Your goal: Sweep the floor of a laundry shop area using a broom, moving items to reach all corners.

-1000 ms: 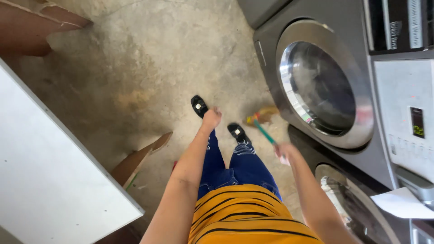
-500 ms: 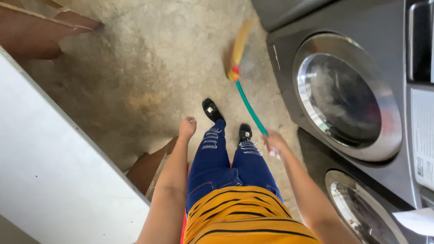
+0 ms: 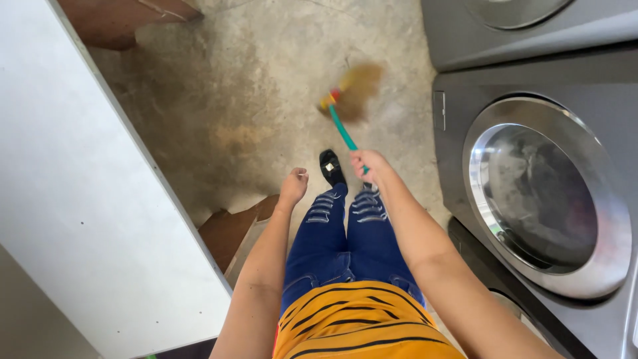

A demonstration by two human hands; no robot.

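I am looking down past an orange striped shirt (image 3: 365,322) and blue jeans (image 3: 339,233), and much is getting cut off. The broom's (image 3: 344,110) bristle head is smearing into a brown blur over the concrete floor (image 3: 226,100), so I cannot make out its shape. Only a short run of its green handle is showing, and the near end is disappearing inside my right hand (image 3: 369,165). One black shoe (image 3: 330,166) is showing; the other is hiding behind that hand. The upper washer (image 3: 531,33) is running off the top edge, and the front-loading washer (image 3: 538,193) off the right.

The broom is lying with its long axis running from my right hand up and slightly left, head pointing away from me, sitting out on the floor ahead of my feet, near the washer's corner.

My right arm is reaching forward, nearly straight, fingers curling tight around the handle. My left arm is hanging forward too, the left hand (image 3: 293,187) holding nothing, fingers loosely curling inward, beside the white panel (image 3: 86,199) and above a brown cardboard piece (image 3: 229,229).
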